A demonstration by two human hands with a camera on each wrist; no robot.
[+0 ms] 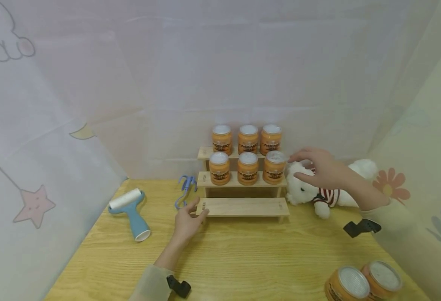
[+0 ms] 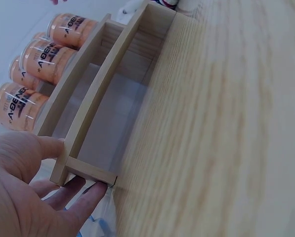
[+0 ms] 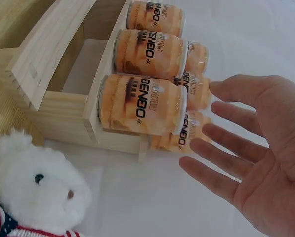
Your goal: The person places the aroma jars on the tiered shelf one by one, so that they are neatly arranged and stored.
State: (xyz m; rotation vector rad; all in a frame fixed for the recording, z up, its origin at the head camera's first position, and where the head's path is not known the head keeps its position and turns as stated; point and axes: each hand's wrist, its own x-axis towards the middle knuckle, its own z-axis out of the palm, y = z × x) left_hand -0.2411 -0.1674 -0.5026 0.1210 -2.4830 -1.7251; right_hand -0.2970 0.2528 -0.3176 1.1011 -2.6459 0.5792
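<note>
A stepped wooden rack [image 1: 243, 207] stands on the table with orange cans on its top and middle steps. My left hand [image 1: 187, 223] grips the left end of the bottom step; in the left wrist view its thumb lies on the board and its fingers [image 2: 90, 197] reach around the end support. My right hand [image 1: 322, 169] hovers just right of the rightmost can [image 1: 274, 168] on the middle step. Its fingers are spread and hold nothing, as the right wrist view shows with the hand [image 3: 266, 163] apart from the nearest can [image 3: 142, 104].
A white plush toy [image 1: 303, 186] in a striped top lies right of the rack. Two more cans [image 1: 350, 284] stand at the front right. On the left are a blue-handled lint roller [image 1: 132, 213] and a purple hook [image 1: 186, 188]. A pale curtain hangs behind.
</note>
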